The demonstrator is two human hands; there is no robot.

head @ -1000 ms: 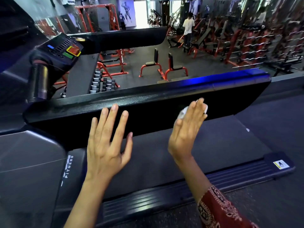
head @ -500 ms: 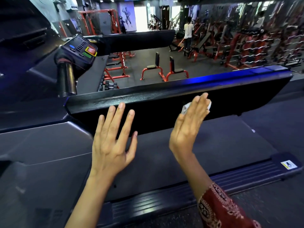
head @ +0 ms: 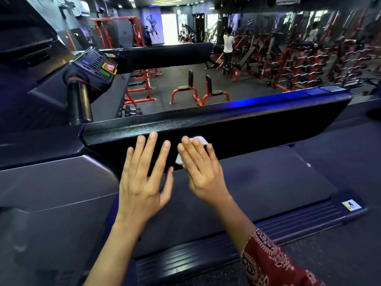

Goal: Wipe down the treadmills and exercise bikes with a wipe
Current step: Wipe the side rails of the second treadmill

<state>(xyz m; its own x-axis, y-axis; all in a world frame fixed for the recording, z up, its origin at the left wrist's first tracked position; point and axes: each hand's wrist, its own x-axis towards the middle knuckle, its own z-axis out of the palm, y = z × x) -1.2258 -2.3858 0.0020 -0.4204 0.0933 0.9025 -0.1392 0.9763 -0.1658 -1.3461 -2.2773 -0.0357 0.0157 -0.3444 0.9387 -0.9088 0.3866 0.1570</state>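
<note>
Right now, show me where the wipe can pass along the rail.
Free: the rail from the right hand to its far end, and the belt below it. Crowded: leftward, where the left hand lies flat close beside the right hand and wipe.

Ahead of me, mid-frame, two red-framed seats [head: 186,90] stand on the dark floor [head: 243,84]. Upper right — red racks [head: 288,65] loaded with barbells [head: 309,57], and a person in a white shirt [head: 228,43] near them. Top centre a bright doorway [head: 170,27] glows, a poster [head: 152,23] just left of it.
</note>
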